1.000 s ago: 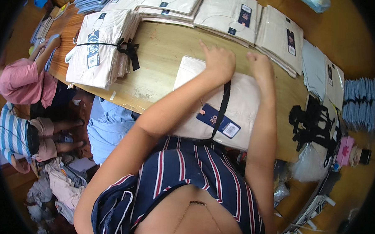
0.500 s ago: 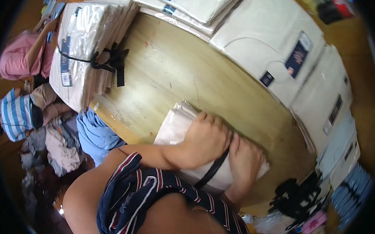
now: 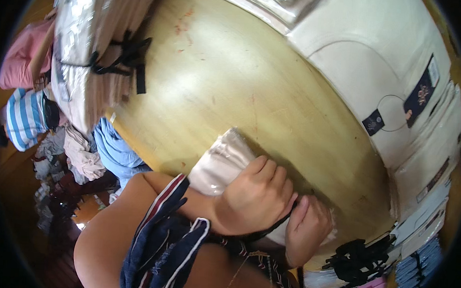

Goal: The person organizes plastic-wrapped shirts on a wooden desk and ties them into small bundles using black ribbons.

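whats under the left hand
A pale folded bundle in clear wrap, its end showing past the left hand, with a black strap emerging beside the right hand. What the hand covers, including any knot, cannot be seen.

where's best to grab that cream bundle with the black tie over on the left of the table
Probably by the layered edge of the cream bundle, near the knotted black tie, coming from the right. That edge faces the middle of the table, and the tie cinches the packets there. The clear wrap looks slick, so one packet alone might slip.
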The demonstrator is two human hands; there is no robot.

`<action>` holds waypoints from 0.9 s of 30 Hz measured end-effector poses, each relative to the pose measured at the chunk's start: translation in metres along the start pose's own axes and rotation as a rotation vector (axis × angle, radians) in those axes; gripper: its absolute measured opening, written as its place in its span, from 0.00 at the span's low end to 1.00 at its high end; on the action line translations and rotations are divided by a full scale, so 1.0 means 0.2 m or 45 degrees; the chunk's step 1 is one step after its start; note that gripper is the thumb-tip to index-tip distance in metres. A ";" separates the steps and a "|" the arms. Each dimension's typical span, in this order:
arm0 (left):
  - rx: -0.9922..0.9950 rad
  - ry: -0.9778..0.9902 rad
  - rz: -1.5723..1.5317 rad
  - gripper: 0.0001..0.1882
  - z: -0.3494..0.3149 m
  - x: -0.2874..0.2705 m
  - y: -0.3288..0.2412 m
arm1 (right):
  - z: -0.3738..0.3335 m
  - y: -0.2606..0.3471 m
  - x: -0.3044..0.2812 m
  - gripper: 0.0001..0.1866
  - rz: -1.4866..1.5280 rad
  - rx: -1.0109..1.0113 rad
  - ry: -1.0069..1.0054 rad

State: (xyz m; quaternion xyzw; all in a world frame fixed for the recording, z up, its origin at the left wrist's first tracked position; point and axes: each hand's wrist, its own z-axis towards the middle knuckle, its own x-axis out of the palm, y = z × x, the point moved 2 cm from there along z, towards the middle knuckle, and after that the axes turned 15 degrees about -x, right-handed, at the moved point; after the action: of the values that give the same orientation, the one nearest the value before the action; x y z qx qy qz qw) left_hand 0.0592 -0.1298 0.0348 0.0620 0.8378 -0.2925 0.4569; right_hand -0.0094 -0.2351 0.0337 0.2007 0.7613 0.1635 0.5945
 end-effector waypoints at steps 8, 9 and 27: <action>0.262 -0.592 -0.097 0.29 -0.20 -0.08 0.06 | -0.07 -0.07 0.05 0.14 0.136 0.161 0.045; 0.237 -0.724 -0.016 0.33 -0.27 -0.12 0.09 | -0.09 -0.08 0.06 0.14 0.179 0.169 0.041; -0.554 -0.728 -2.134 0.49 -1.10 0.87 0.29 | -0.85 -0.21 0.13 0.37 0.878 0.028 -0.098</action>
State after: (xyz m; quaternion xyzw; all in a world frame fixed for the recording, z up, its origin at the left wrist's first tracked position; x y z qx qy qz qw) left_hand -0.1798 0.0088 -0.0393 -0.7293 0.5001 -0.3684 0.2867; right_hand -0.1848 -0.2604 0.0315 0.4585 0.6274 0.3389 0.5304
